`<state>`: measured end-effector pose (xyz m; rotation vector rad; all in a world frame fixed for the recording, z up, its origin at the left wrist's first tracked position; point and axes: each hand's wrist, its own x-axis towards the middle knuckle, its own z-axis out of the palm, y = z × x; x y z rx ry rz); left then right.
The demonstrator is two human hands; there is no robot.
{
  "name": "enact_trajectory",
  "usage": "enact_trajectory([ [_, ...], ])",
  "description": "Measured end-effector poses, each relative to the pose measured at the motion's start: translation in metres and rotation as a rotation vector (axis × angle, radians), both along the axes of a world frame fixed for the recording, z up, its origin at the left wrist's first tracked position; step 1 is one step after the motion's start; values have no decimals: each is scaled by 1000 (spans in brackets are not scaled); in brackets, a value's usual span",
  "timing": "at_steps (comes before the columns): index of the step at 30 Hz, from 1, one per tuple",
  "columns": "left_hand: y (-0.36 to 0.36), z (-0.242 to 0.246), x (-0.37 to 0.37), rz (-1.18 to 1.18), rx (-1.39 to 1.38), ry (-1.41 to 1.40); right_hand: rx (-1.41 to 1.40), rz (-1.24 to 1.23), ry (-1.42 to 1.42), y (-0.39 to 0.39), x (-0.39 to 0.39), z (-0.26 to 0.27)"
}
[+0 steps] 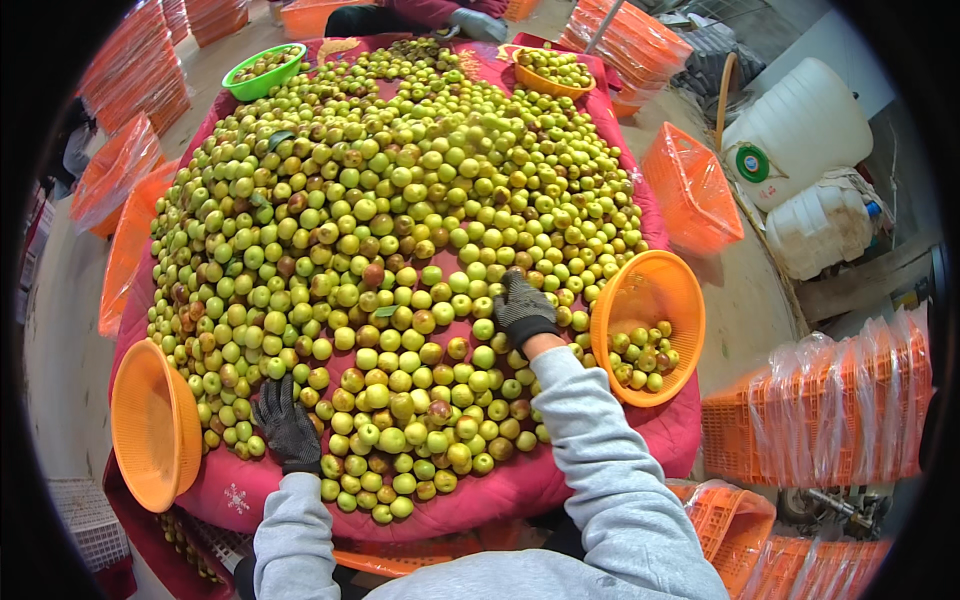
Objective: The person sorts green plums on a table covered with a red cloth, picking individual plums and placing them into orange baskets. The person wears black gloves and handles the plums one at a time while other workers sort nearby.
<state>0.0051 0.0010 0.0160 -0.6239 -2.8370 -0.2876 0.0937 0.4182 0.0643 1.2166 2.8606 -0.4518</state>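
A broad heap of green and brownish jujube-like fruits (390, 300) covers a table draped in a red quilted cloth (240, 487). My left hand (287, 427), in a dark knit glove, rests palm down at the heap's near left edge, its fingertips against fruits. Farther out and to the right, my right hand (525, 307), gloved alike, touches fruits; whether it grips one is hidden. An orange plastic basket (649, 292) with some fruits in its bottom stands tilted right of my right arm. At the left table edge another orange basket (146, 427) leans, with no fruit visible inside.
At the far edge are a green basin (262, 86) and an orange basket (555, 88), both holding fruit. A co-worker's gloved hand (480, 26) is beyond. Plastic-wrapped orange crates (817, 412) stand around the table; white plastic barrels (810, 127) lie at the right.
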Motion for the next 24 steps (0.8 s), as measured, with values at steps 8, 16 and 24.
enact_trajectory([
  [8,0,-1,0,-15,4,81,41,451,92,-22,18,-4],
  [16,0,-1,1,-9,26,64,-114,235,436,-27,21,-3],
  [24,-3,-5,-2,-3,4,10,50,-339,532,46,35,-17],
])
